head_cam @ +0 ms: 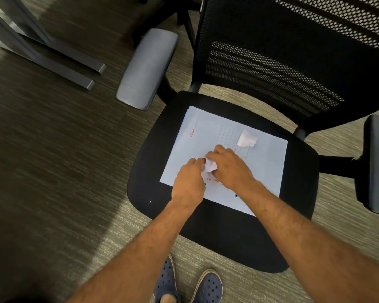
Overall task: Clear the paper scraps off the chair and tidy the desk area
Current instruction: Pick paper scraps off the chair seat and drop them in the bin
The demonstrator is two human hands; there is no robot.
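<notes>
Your shoes [189,283] sit bottom centre, while left hand [189,182] and right hand [229,166] both clamp one crumpled scrap [210,165] over the folder [265,162] on the chair seat [228,237].

Folder [260,171] lay on chair seat [293,215]. One scrap [247,139] sat on folder, behind both hands. Second scrap [210,166] was between left hand [188,182] and right hand [230,169].

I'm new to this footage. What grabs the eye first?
Both hands meet mid-seat: the left hand and right hand pinch a crumpled paper scrap over a pale folder lying on the black chair seat. A second scrap lies farther back on the folder, untouched.
</notes>
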